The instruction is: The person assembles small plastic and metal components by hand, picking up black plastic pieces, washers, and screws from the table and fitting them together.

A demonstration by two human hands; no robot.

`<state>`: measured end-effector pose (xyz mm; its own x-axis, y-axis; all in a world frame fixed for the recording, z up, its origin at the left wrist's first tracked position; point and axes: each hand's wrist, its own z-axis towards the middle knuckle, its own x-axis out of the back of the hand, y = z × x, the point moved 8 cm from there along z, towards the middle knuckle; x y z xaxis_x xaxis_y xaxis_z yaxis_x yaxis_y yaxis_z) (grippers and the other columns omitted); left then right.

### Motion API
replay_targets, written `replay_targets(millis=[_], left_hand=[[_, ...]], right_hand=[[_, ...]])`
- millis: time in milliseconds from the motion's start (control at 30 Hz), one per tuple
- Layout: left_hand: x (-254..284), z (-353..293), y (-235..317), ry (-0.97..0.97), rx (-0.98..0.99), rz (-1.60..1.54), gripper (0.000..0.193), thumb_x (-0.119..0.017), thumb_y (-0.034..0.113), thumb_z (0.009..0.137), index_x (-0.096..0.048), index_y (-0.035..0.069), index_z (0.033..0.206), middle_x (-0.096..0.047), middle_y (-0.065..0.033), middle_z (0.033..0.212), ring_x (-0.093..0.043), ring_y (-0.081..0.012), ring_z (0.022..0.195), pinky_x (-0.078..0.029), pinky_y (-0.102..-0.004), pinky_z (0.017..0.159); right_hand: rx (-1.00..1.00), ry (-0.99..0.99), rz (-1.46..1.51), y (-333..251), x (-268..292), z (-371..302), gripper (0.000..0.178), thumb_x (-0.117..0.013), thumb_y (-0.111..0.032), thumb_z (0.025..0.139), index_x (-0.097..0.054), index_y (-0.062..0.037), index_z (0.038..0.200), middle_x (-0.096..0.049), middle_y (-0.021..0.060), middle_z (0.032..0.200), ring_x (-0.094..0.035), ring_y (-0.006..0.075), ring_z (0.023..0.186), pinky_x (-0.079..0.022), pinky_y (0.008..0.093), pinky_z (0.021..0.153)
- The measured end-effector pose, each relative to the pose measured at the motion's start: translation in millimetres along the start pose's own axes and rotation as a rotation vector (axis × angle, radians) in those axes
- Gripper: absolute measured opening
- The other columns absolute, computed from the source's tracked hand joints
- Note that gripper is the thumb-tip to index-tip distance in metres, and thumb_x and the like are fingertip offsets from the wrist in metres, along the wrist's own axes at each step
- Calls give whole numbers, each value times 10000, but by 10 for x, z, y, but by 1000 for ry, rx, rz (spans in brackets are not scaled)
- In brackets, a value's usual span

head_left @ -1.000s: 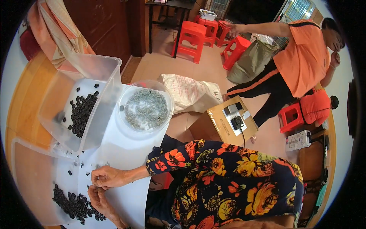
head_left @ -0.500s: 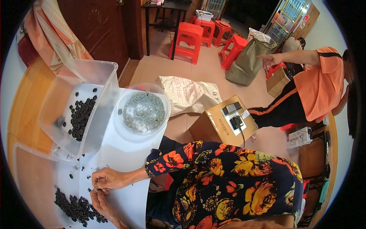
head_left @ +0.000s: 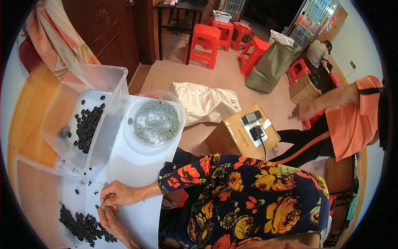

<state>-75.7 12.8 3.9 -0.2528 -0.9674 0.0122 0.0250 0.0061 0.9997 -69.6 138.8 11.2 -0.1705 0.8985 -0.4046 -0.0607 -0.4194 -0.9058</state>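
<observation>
My right hand (head_left: pixel 119 193) and my left hand (head_left: pixel 109 220) meet over the white tabletop (head_left: pixel 143 203), fingers pinched together. Whatever small thing lies between their fingertips is too hidden to name. Beside my left hand spreads a pile of small black oval pieces (head_left: pixel 78 223), and a few loose black pieces lie close to my fingers. Farther off, a clear plastic bin (head_left: pixel 117 112) holds more black oval pieces (head_left: pixel 88 128). To its right stands a round clear tub (head_left: pixel 180 133) with many small greyish metal pins (head_left: pixel 159 118) in it.
Right of the table sit a cardboard box (head_left: pixel 232 137) with a black corded device (head_left: pixel 257 132) on it and a white woven sack (head_left: pixel 203 101). A person in an orange shirt (head_left: pixel 348 120) stands at the right. Red stools (head_left: pixel 206 43) and a green sack (head_left: pixel 271 66) are behind.
The person in orange has swung a pointing arm down and shifted right, uncovering another person seated behind. My hands have stayed almost in place, still pinched together.
</observation>
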Motion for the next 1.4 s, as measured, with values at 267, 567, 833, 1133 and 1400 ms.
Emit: replay_targets(millis=[267,567,833,1133,1400], left_hand=[[28,-33,29,2,34,46,216,-454,217,941,-520,13,917,-503,1,797,-448,-75,746,-368,-209,678],[-74,24,42,-72,95,-10,210,-465,225,943,-513,33,872,-487,2,779,-438,-70,730,-356,-207,661],[-4,-15,30,34,82,-151,214,-498,216,935,-546,9,916,-496,2,734,-442,-70,692,-362,-208,673],[42,-4,75,85,84,-103,161,-456,142,913,-533,10,959,-460,4,788,-416,-88,732,-357,-212,685],[94,18,-80,81,88,-116,193,-474,177,929,-529,-8,923,-470,-5,812,-427,-86,740,-369,-222,696]], right_hand=[[89,23,-143,52,-1,33,70,-556,-32,866,-597,21,883,-584,44,671,-569,99,583,-452,255,528],[18,7,93,-2,18,17,33,-550,9,853,-562,28,878,-594,43,694,-564,88,589,-453,237,539],[80,-74,-112,-39,-87,20,41,-533,28,847,-557,15,877,-594,37,694,-562,81,592,-445,235,542],[218,35,-266,-36,19,33,72,-567,14,813,-566,13,885,-597,46,689,-562,87,630,-452,255,559],[202,17,-199,-35,-25,34,78,-615,3,798,-566,8,858,-596,41,659,-567,101,589,-456,251,543]])
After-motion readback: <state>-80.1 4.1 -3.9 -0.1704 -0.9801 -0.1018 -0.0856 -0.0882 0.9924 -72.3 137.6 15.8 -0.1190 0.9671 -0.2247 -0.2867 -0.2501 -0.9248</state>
